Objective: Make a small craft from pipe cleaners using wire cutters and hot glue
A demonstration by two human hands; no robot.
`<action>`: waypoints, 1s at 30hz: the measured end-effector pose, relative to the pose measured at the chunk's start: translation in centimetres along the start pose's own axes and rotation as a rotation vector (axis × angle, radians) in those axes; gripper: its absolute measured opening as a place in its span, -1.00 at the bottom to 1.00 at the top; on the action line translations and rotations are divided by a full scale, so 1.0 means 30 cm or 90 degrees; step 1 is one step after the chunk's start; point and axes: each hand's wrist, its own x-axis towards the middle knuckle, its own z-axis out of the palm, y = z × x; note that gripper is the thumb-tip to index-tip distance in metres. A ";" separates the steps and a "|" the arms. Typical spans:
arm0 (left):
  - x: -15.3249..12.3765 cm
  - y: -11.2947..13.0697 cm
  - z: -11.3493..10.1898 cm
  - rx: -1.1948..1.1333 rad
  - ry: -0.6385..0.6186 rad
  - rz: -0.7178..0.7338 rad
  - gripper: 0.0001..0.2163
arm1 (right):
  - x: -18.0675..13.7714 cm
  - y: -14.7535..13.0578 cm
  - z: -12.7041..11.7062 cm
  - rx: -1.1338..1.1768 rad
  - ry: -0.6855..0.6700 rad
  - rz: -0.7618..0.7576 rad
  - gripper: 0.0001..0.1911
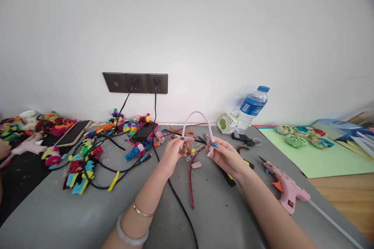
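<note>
A thin pale-lilac headband [196,113] arches upward between my two hands, above the grey table. My left hand [174,155] pinches one end of it, fingers closed. The other end is gripped by my right hand [223,155] between thumb and fingers. A small red, yellow and green fuzzy piece [190,150] shows beside my left fingertips; whether they touch it I cannot tell. Below the hands lie a red tinsel pipe cleaner [191,186] and a small pink piece [196,165]. Pliers with black and yellow handles [229,178] lie partly hidden under my right hand.
A pink glue gun [288,188] lies at right, near car keys [245,139]. A water bottle [253,107] and small box [226,123] stand by the wall. Black cables [172,186] cross the table; fuzzy figures [82,167] and phones [143,133] lie left. Another person's hand [4,149] shows far left.
</note>
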 end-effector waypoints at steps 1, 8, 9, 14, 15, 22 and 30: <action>-0.004 0.003 0.003 0.020 -0.023 -0.012 -0.68 | -0.002 0.003 0.002 0.000 -0.012 0.019 -0.72; -0.025 0.005 0.013 0.081 -0.145 -0.070 -0.58 | -0.009 0.016 0.022 -0.078 -0.041 0.046 -0.71; -0.025 0.003 0.011 0.088 -0.149 -0.073 -0.56 | -0.007 0.017 0.020 -0.088 -0.029 0.033 -0.70; -0.023 -0.014 0.015 0.114 -0.180 -0.083 -0.54 | 0.003 0.023 0.011 -0.097 -0.006 0.020 -0.70; -0.022 -0.018 0.017 0.125 -0.190 -0.078 -0.54 | 0.003 0.026 0.011 -0.096 -0.007 0.028 -0.71; -0.021 -0.040 0.019 0.163 -0.246 -0.051 -0.54 | 0.002 0.037 0.014 -0.075 -0.054 0.077 -0.71; -0.020 -0.045 0.017 0.172 -0.260 -0.050 -0.52 | 0.000 0.045 0.011 -0.141 -0.043 0.062 -0.67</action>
